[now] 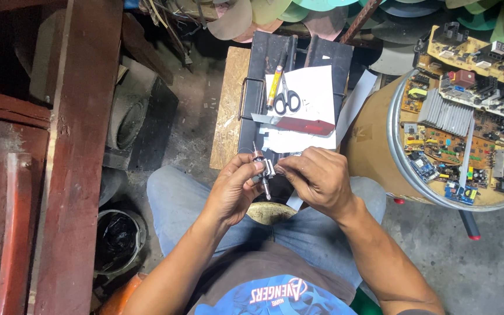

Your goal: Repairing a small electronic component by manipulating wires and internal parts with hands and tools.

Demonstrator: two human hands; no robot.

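Seen from above, near the middle of the frame, a seated person holds a small motor rotor (262, 169) between both hands, over their knees in blue jeans. The left hand (233, 189) curls its fingers (247, 165) closed around the rotor's body, thumb and fingertips pinching it. The right hand (317, 178) has its fingers bent inward and nearly closed, the tips meeting a pale strip at the rotor's side; what exactly they pinch is too small to tell. The rotor stands roughly upright, a thin metal shaft poking out above and below a short, dark, ribbed core. Just behind it, towards the top centre, a dark metal case (269, 55) carries white paper (316, 87), scissors (287, 99) and a red box (304, 125). At the right edge, a drum (374, 146) holds circuit boards (468, 105).
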